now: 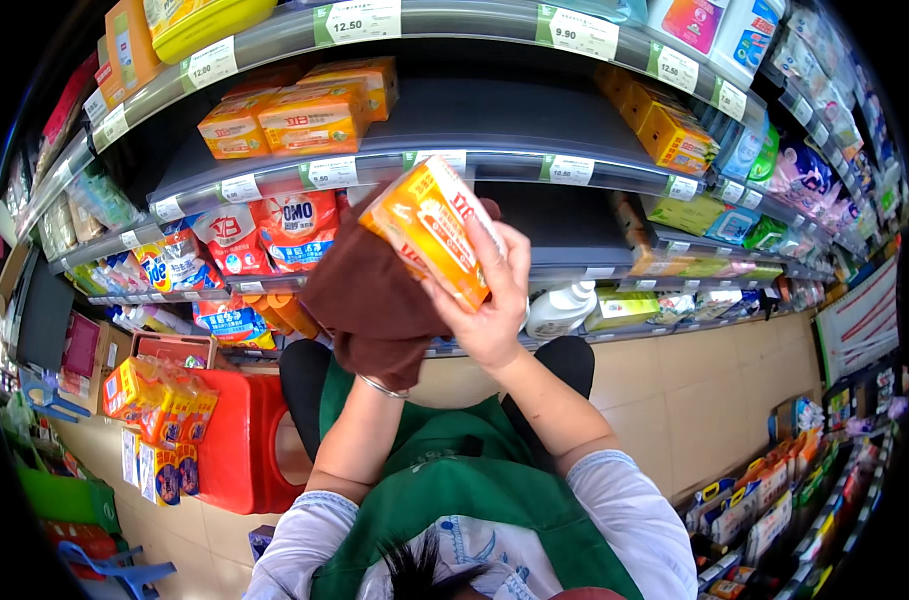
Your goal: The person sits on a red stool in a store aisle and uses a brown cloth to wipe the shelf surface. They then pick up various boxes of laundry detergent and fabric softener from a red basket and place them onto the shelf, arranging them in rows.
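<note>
My right hand [492, 304] grips an orange-and-white soap pack [432, 229], tilted in front of the shelf edge, thumb and fingers along its lower right side. A dark brown cloth [379, 292] lies against the pack's left side. My left hand is inside the cloth, its fingers hidden; only the wrist with a metal bangle shows below. Behind the pack, a shelf [484, 112] carries similar orange soap packs [312, 112] at its left and more orange packs [676, 135] at its right end.
Price labels line the shelf rails. Detergent bags [297, 229] and a white bottle [563, 309] stand on lower shelves. A red plastic stool [233, 442] is at my left, with stacked orange Tide packs [162, 397] beside or on it. Bagged goods [747, 510] stand at lower right.
</note>
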Demonstrator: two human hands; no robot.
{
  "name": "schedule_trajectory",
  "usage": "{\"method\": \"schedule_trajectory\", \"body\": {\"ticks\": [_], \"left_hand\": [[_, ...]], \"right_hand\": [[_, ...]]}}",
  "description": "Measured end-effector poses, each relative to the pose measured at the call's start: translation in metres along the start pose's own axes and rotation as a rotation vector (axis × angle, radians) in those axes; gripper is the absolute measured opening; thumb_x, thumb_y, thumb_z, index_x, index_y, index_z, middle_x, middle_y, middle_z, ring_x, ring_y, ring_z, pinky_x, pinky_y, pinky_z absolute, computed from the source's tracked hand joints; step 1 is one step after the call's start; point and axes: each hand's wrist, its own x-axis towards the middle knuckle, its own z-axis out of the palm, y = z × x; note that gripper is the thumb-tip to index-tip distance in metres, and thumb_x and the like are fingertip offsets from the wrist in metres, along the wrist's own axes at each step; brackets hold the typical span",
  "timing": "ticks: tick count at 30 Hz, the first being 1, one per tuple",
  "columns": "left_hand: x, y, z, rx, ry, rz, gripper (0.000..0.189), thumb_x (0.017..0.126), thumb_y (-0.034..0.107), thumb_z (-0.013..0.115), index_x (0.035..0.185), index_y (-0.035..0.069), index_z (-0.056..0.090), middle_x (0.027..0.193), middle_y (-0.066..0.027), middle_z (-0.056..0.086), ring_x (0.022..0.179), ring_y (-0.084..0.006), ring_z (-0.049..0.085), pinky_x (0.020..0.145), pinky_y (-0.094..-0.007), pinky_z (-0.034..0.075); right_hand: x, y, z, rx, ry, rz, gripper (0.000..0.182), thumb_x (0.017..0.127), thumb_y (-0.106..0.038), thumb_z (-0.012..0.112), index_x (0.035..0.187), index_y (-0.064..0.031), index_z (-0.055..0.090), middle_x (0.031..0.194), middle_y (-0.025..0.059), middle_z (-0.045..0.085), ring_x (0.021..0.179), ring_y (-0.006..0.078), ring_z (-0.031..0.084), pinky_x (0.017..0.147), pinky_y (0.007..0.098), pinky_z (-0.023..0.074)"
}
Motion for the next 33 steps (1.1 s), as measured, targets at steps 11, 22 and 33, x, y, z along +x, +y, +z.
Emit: {"method": "schedule_trajectory", "body": {"ticks": [11,22,33], "left_hand": [[-0.020,0.006,-0.010,-0.209,-0.373,-0.200,0.050,0.090,0.013,0.062,0.133,0.004,0.039,0.129,-0.0091,0.048,0.116,-0.0173,0.049,0.100,-0.0319,0.041],[0.003,0.032,-0.012,-0.028,-0.054,-0.110,0.011,0.078,0.007,0.065,0.085,0.002,0.057,0.079,-0.0038,0.057,0.070,-0.0118,0.053,0.064,-0.0241,0.043],[0.056,0.068,-0.038,0.816,-0.548,0.098,0.022,0.096,0.022,0.048,0.111,0.006,0.049,0.100,-0.0059,0.055,0.089,-0.0178,0.055,0.077,-0.0332,0.047]], "right_hand": [[0.121,0.040,-0.021,0.437,-0.066,0.462,0.047,0.083,-0.014,0.071,0.121,0.0078,0.056,0.109,0.0137,0.063,0.095,0.0135,0.060,0.084,0.0265,0.0490],[0.239,0.148,0.047,-0.123,-0.370,0.458,0.053,0.081,-0.027,0.072,0.127,-0.0046,0.055,0.119,0.0130,0.061,0.109,0.0206,0.057,0.097,0.0296,0.0397],[0.198,0.072,0.058,0.203,-0.607,0.264,0.065,0.089,-0.050,0.057,0.136,-0.0074,0.046,0.133,0.0143,0.050,0.126,0.0229,0.045,0.104,0.0339,0.0337]]}}
